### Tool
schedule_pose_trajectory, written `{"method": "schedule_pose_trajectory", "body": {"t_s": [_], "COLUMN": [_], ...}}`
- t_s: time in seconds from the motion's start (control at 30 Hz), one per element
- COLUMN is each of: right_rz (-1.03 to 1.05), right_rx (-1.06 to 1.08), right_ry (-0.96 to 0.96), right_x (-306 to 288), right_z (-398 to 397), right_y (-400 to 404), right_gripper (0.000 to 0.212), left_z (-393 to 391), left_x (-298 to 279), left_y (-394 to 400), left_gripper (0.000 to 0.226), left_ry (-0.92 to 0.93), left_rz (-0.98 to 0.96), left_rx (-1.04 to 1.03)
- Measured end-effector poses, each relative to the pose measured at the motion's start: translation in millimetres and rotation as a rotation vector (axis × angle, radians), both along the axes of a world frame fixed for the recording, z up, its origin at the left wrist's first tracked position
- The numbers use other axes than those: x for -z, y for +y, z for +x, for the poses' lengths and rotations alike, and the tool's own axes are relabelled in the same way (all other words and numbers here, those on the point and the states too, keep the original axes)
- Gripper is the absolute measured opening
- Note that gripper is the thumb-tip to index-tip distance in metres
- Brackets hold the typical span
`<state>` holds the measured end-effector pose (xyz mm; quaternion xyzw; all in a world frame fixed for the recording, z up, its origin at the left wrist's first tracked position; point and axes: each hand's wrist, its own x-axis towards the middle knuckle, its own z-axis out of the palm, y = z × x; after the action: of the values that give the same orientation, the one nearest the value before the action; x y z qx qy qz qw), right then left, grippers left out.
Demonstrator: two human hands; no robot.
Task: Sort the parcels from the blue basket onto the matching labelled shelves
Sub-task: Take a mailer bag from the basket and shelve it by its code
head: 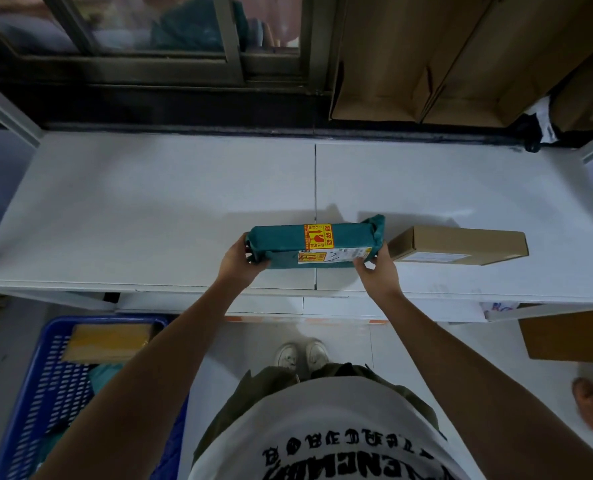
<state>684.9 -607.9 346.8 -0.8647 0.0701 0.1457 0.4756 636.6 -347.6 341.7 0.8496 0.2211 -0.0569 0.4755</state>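
Your left hand (237, 260) and right hand (377, 268) are gripping the green parcel (314, 243) by its ends, fingers curled round it, on the white shelf (149, 209). A brown box (461, 244) is lying just right of the parcel; the blue basket (32, 403) is sitting below-left.

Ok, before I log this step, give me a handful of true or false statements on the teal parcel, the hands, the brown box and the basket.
1. Both hands grip the teal parcel, the left hand at one end and the right hand at the other. True.
2. The brown box lies on the white shelf to the left of the teal parcel. False: it lies to the parcel's right.
3. The teal parcel carries a yellow and red sticker. True.
4. The blue basket is empty. False: a yellowish parcel and something teal lie in it.
5. The blue basket stands on the white shelf. False: it sits lower, on the person's left.
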Motion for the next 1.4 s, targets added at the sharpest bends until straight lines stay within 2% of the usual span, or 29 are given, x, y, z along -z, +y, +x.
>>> {"method": "schedule_pose_trajectory", "body": {"t_s": [0.2, 0.47, 0.93, 1.07, 1.2, 1.33, 1.4], "right_rz": [-0.04, -0.088, -0.157, -0.298, -0.515, -0.433, -0.454], "right_rx": [0.062, -0.008, -0.028, 0.016, -0.275, -0.705, -0.891], "right_ry": [0.006, 0.056, 0.124, 0.214, 0.31, 0.273, 0.189], "right_x": [5, 3, 9, 7, 2, 6, 3], "right_z": [-5, -8, 0, -8, -37, -55, -55], "right_y": [-3, -2, -2, -1, 18, 58, 76], "right_gripper": [0.047, 0.045, 0.055, 0.049, 0.033, 0.032, 0.038], "left_z": [3, 7, 12, 10, -11, -54, -76], "left_x": [-2, -2, -5, -1, 5, 8, 10], "left_y": [0, -1, -1, 0, -4, -24, -39], "left_gripper": [0.049, 0.045, 0.063, 0.074, 0.078, 0.055, 0.046], "left_ry": [0.023, 0.006, 0.058, 0.135, 0.128, 0.045, 0.081], "left_rz": [0.038, 0.043, -0.021, 0.029, 0.079, 0.211, 0.277], "left_rx": [0.007, 0.014, -0.035, -0.032, -0.102, -0.345, -0.417]}}
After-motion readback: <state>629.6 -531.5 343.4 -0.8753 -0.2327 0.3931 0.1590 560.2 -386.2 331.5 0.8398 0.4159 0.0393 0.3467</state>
